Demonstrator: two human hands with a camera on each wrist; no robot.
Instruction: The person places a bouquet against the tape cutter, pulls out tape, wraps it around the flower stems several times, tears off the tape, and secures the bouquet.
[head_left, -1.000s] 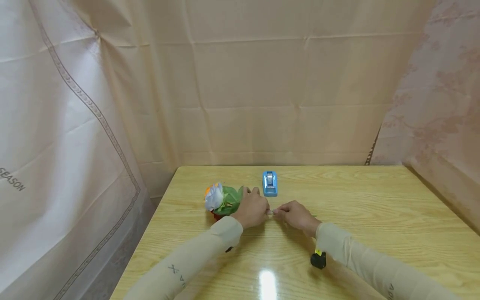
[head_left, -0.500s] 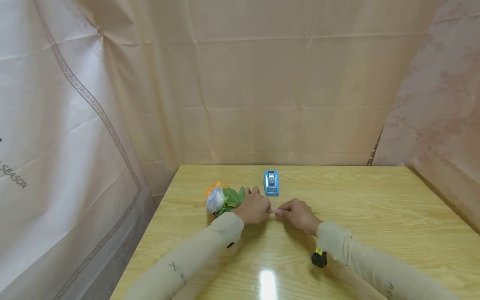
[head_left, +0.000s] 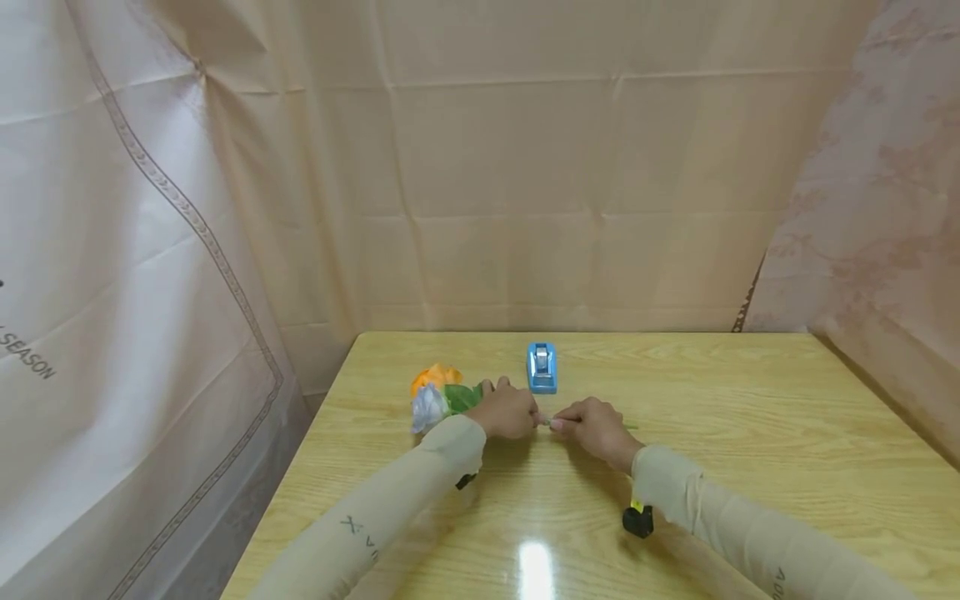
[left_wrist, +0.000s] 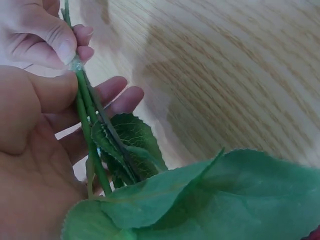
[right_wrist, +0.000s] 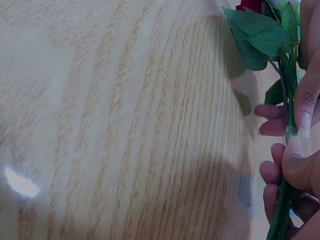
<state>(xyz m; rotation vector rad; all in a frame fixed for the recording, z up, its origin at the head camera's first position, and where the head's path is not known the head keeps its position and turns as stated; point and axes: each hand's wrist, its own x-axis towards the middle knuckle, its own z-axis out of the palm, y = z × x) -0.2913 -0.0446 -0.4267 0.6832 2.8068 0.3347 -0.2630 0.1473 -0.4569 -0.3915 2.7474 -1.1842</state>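
A bunch of artificial flowers lies across the middle, with an orange bloom [head_left: 435, 378] and a pale lilac bloom [head_left: 430, 407] at its left end. My left hand [head_left: 506, 411] holds the green stems [left_wrist: 90, 107] just below the leaves [left_wrist: 200, 195], thumb on one side and fingers behind. Right beside it, my right hand [head_left: 597, 430] pinches the same stems farther down. Between the two thumbs a strip of clear tape [right_wrist: 291, 131] wraps the stems. Part of a red bloom [right_wrist: 250, 5] shows in the right wrist view. The palms hide some of the stems.
A blue tape dispenser [head_left: 542, 367] stands just beyond the hands on the wooden table [head_left: 720, 392]. A black and yellow tape measure [head_left: 637, 520] lies near the right sleeve. Pale cloth [head_left: 495, 167] hangs behind the table and at both sides.
My left hand has turned the bunch, so more of the orange bloom shows and the red one has gone from the head view. My right hand stays at the stems.
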